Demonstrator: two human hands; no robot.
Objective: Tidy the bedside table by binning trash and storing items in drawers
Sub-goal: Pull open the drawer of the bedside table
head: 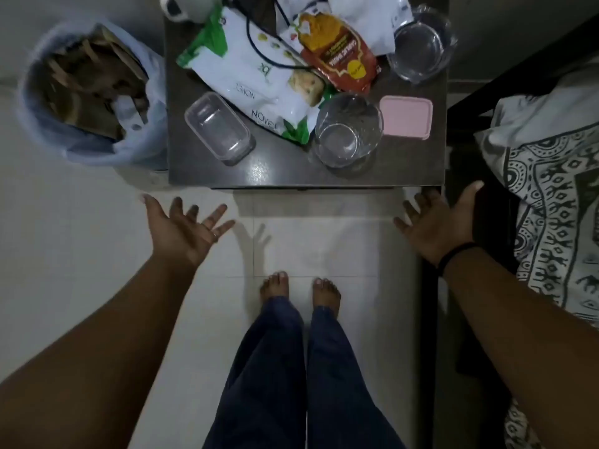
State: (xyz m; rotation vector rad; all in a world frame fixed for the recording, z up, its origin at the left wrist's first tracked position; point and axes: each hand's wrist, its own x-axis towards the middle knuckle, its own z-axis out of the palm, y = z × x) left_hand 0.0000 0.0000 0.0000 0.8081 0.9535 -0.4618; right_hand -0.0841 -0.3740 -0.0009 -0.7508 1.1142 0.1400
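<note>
The dark bedside table (285, 170) carries a white-and-green snack bag (256, 76), a red-and-yellow snack packet (337, 53), a clear rectangular plastic box (218, 128), a drinking glass (346, 131), a pink lid (406, 116) and a clear round container (421, 43). A black cable (259, 50) runs over the white bag. My left hand (184, 228) is spread open below the table's front left corner. My right hand (440, 222) is spread open below its front right corner. Both hold nothing.
A bin (94, 92) lined with a pale bag and holding brown cardboard stands left of the table. A bed with a patterned black-and-white sheet (551, 222) runs along the right. A white mug (181, 6) sits at the table's back left. My bare feet stand on pale floor tiles.
</note>
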